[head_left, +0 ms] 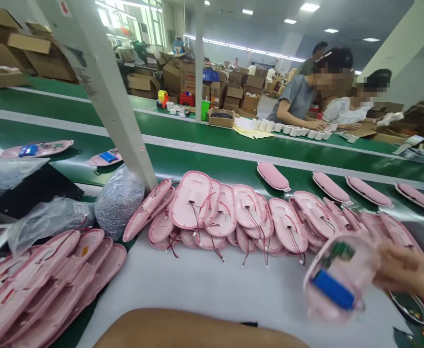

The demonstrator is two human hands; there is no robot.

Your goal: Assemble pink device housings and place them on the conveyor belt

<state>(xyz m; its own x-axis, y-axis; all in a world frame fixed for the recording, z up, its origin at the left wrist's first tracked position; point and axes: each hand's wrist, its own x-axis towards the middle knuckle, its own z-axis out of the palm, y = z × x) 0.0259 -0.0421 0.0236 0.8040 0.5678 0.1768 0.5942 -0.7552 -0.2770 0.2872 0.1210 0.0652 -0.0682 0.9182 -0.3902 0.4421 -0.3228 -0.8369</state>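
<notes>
My right hand [409, 278] comes in from the right edge, blurred by motion, and is closed on the end of a pink oval shell [338, 280]. The shell is tilted over the white work surface [212, 285] and carries a blue battery [333, 289] and a small green circuit board [340, 252]. Behind it lies a row of overlapping pink shells with red and black wires [233, 212]. A bare forearm [197, 331] crosses the bottom edge; its hand is out of the frame, so my left hand is not seen.
A stack of pink shells [48, 285] lies at the lower left beside plastic bags [119, 200]. A slanted white post [113, 96] rises from the bench. Closed pink units [273, 176] ride the green conveyor [215, 164]. Two people [306, 96] work across the far belt, with cardboard boxes behind.
</notes>
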